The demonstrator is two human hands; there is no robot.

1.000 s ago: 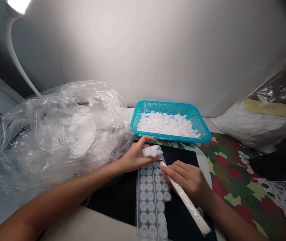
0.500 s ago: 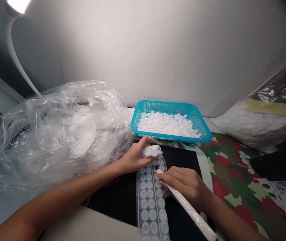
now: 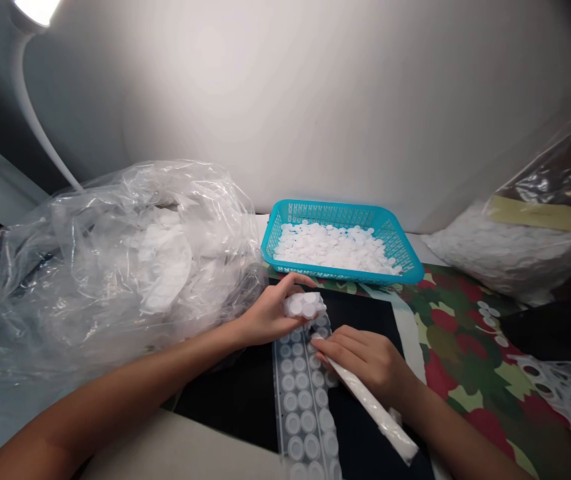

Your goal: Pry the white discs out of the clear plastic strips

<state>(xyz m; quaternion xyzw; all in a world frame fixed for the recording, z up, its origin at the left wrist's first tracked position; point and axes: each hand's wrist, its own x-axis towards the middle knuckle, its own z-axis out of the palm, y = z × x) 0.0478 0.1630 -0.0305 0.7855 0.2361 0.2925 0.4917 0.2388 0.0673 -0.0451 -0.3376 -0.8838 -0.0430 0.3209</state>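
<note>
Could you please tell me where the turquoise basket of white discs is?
In the head view, the turquoise basket sits just beyond the left hand, between the crumpled clear plastic bag and the bag of white discs.

Setting: small home-style piecework corner rather than a factory line, though home versus workshop is not certain. Evidence: a bendy white desk lamp [image 3: 30, 113] against a plain wall [image 3: 285, 113], a floral camouflage mat [image 3: 458, 347], bulk plastic bags [image 3: 115, 267] [image 3: 510, 260], and a blue plastic basket [image 3: 315, 215] of loose white discs [image 3: 335, 248].
</note>
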